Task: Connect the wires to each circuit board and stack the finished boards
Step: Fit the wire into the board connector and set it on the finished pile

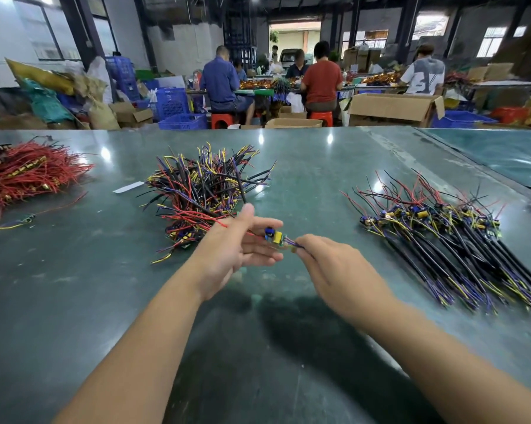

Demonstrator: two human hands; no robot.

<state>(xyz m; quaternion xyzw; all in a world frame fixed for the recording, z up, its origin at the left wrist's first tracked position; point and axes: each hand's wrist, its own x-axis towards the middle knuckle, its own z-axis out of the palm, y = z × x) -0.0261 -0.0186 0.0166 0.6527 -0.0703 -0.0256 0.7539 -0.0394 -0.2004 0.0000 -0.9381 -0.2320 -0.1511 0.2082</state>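
Right now the right hand (pixel 334 264) is pinching the purple and yellow wires (pixel 294 243) at one end of a small circuit board (pixel 275 237), while the left hand (pixel 242 240), fingers straight and relaxed, is cradling the board above the green table (pixel 319 166). Judging by this, a wiring step is being finished. Next, the board probably needs carrying right to the finished stack (pixel 441 228), lying well apart, with its wires aligned.

On the glossy dark green tabletop (pixel 304 166), a tangled heap of black, red, yellow and purple wires (pixel 206 191) lies centre. A pile of red wires (pixel 28 172) lies far left, and a fanned stack of small wired circuit boards (pixel 441 234) right. A small white paper strip (pixel 129 187) sits between the left pile and the centre heap.
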